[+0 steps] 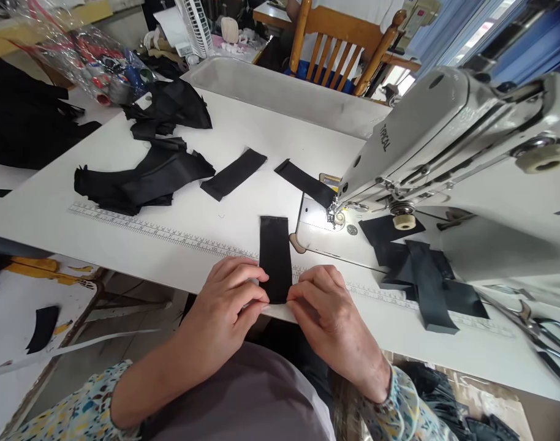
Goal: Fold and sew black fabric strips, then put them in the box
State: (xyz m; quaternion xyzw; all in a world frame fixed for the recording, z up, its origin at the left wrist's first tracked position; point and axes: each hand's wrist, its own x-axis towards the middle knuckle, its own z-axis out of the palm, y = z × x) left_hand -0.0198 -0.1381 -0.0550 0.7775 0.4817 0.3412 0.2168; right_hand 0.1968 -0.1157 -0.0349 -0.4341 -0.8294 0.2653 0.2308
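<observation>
A black fabric strip (275, 254) lies lengthwise toward me across the table's front edge, over the printed ruler. My left hand (234, 294) pinches its near left corner between thumb and fingers. At the near right corner, my right hand (321, 306) does the same, fingertips pressed together. Another black strip (307, 182) runs under the presser foot (334, 214) of the sewing machine (413, 128). A loose black strip (234, 174) rests to the left of that one.
Black fabric pieces (144, 177) are piled at the left of the white table. More black pieces (427, 282) lie under the machine arm, with scissors (537, 331) at the far right. A plastic bag of thread spools (109, 73) stands back left. A wooden chair (339, 40) is behind.
</observation>
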